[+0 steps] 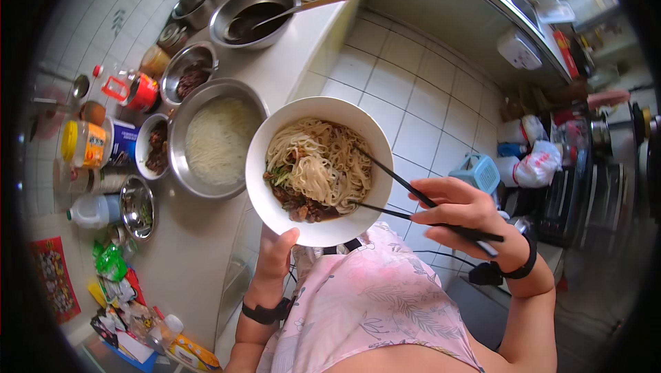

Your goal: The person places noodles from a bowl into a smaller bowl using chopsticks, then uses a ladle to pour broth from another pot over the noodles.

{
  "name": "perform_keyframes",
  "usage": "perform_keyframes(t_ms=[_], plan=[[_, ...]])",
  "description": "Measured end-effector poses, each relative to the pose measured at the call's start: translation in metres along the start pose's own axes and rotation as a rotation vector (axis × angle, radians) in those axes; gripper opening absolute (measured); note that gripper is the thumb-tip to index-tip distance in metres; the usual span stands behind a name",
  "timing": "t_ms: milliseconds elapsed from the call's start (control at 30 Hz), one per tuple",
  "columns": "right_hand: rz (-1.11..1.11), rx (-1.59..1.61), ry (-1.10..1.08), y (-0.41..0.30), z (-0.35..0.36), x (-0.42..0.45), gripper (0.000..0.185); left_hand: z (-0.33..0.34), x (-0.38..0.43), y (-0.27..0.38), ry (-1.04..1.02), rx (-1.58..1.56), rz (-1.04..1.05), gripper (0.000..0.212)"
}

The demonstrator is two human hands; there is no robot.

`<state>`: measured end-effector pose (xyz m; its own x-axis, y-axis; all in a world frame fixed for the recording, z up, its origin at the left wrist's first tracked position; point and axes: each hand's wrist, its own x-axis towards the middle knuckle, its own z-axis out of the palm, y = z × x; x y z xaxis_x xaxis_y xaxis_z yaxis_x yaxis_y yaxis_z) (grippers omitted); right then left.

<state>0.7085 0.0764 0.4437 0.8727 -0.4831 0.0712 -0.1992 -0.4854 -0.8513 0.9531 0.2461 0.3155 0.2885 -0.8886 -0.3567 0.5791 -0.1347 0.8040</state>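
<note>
My left hand [278,251] holds a white bowl [379,166] from below, its thumb on the outer wall near the rim. In the bowl lie noodles [315,166] with dark minced topping [307,210], green shreds and brown sauce. Black chopsticks [413,192] are held in my right hand [462,213], spread apart, with both tips in the noodles at the bowl's right side. Left of the bowl, a steel basin [178,140] on the counter holds pale noodles in cloudy liquid.
On the counter [191,249] stand a steel bowl [219,27] of dark sauce with a ladle, a steel bowl [170,86] and a white bowl [139,153] of dark food, and a small steel bowl [126,218]. Jars and bottles line the wall. A light blue plastic stool [477,174] stands on the tiled floor.
</note>
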Motion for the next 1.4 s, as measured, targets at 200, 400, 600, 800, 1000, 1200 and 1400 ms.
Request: perform_keyframes(t_ms=[200, 400, 600, 800, 1000, 1200, 1400], plan=[[-0.256, -0.42, 0.082, 0.036, 0.008, -0.068, 0.026, 0.049, -0.031, -0.044, -0.067, 0.03, 0.028, 0.056], [-0.23, -0.261, 0.086, 0.049, 0.025, -0.127, 0.014, 0.081, -0.078, -0.099, -0.03, -0.137, -0.103, 0.055], [0.443, 0.796, 0.243, 0.05, 0.057, -0.145, 0.026, 0.081, -0.124, -0.126, 0.062, -0.09, -0.03, 0.057], [0.415, 0.796, 0.226, 0.022, 0.059, -0.138, 0.02, 0.054, -0.162, -0.124, 0.163, -0.163, 0.015, 0.057], [0.141, 0.392, 0.064, -0.015, 0.079, -0.088, 0.01, 0.002, -0.182, -0.108, 0.18, -0.145, 0.076, 0.06], [-0.421, 0.029, -0.179, -0.042, 0.166, 0.001, 0.015, -0.06, -0.195, -0.072, 0.215, -0.11, 0.021, 0.064], [-0.285, -0.15, -0.341, -0.073, 0.167, 0.041, 0.006, -0.113, -0.188, -0.039, 0.208, -0.097, 0.057, 0.067]])
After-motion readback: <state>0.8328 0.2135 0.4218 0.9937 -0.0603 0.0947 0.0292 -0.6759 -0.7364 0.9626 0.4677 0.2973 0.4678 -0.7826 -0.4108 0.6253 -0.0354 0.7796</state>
